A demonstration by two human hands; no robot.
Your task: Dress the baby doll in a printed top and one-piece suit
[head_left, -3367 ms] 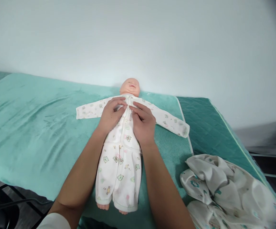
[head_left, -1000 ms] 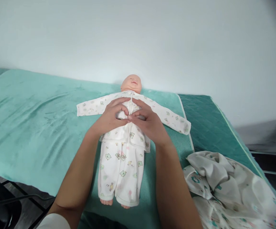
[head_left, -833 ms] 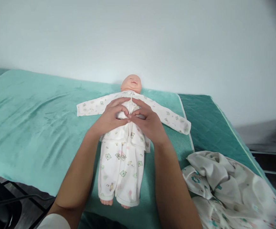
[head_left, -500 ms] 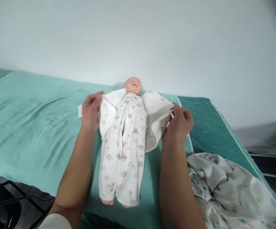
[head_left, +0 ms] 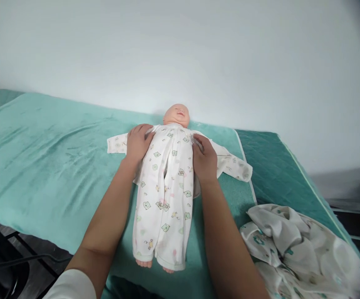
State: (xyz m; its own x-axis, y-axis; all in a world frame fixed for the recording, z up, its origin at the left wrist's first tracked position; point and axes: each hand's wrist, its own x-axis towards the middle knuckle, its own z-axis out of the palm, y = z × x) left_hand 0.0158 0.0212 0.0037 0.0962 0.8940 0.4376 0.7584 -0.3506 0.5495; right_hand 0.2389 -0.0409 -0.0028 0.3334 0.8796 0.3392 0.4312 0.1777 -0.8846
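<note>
A baby doll (head_left: 176, 116) lies on its back, head toward the wall, toes showing at the cuffs. White printed baby trousers (head_left: 167, 195) cover it from near the neck down. Beneath it a white long-sleeved baby shirt (head_left: 237, 167) is spread, both sleeves out to the sides. My left hand (head_left: 138, 143) rests at the upper left edge of the trousers, over the shirt, fingers stretched and thumb apart. At the upper right edge my right hand (head_left: 205, 158) has its fingers bent against the trousers' side; its fingertips are partly hidden.
A crumpled white printed cloth (head_left: 292, 241) is heaped at the lower right. Green covers (head_left: 58, 158) lie over the bed, which meets a plain wall (head_left: 180, 54). A black object with a cable (head_left: 2, 261) stands at the lower left.
Both hands have let go of the shirt's front flaps and come inward to the trousers' upper sides. The flaps now lie spread outward, with both sleeves visible.
</note>
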